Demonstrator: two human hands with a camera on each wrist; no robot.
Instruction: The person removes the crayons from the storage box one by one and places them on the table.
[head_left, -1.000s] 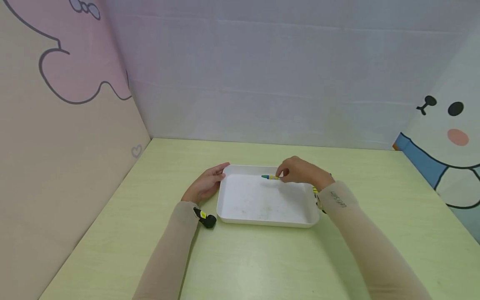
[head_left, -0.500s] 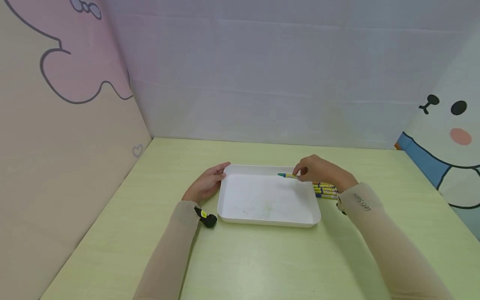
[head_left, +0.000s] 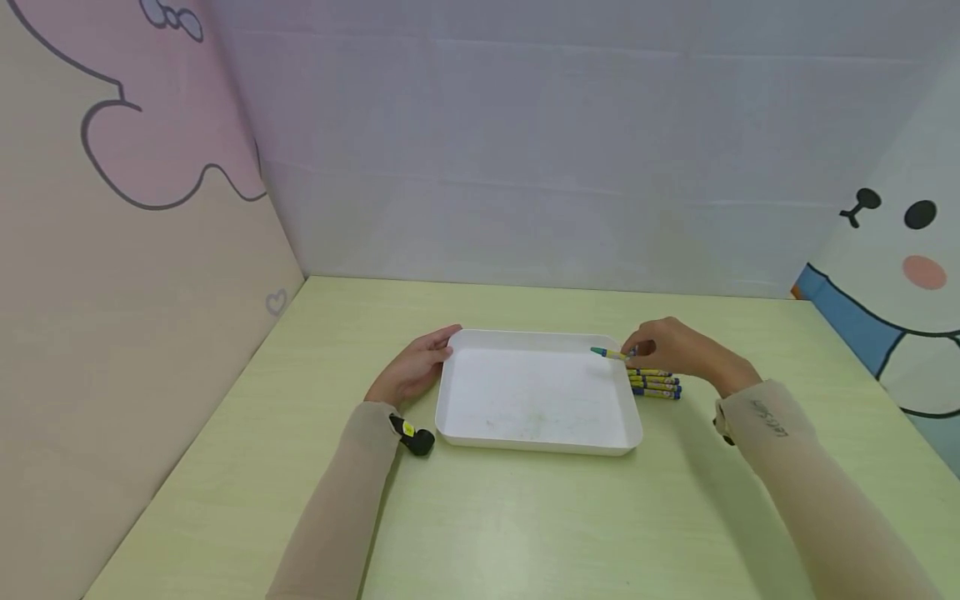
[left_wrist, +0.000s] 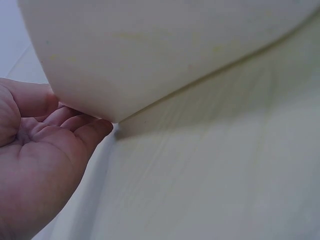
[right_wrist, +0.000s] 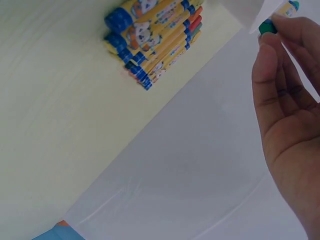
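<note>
My left hand [head_left: 411, 367] grips the left side of a shallow white tray [head_left: 525, 400]. In the left wrist view, the thumb lies against the tray wall [left_wrist: 165, 55] while the fingers reach round its lower edge. Above the tray's right rim, my right hand [head_left: 678, 354] pinches a green crayon [head_left: 608, 353] with a yellow wrapper between thumb and fingers, its green tip pointing left over the tray. The crayon's other end shows green at the fingertips in the right wrist view. Below that hand, several yellow-wrapped crayons [head_left: 656, 385] with blue ends lie side by side.
The tray and crayons are on a pale yellow-green table [head_left: 517, 525]. A grey-white cloth wall [head_left: 525, 167] rises behind it, with cartoon-printed panels at left [head_left: 172, 333] and right [head_left: 900, 333]. Red, green and orange tips show among the row of crayons.
My right hand has moved right with the green crayon, from over the tray's back middle to its right rim, uncovering the row of crayons. My left hand and the tray stay put.
</note>
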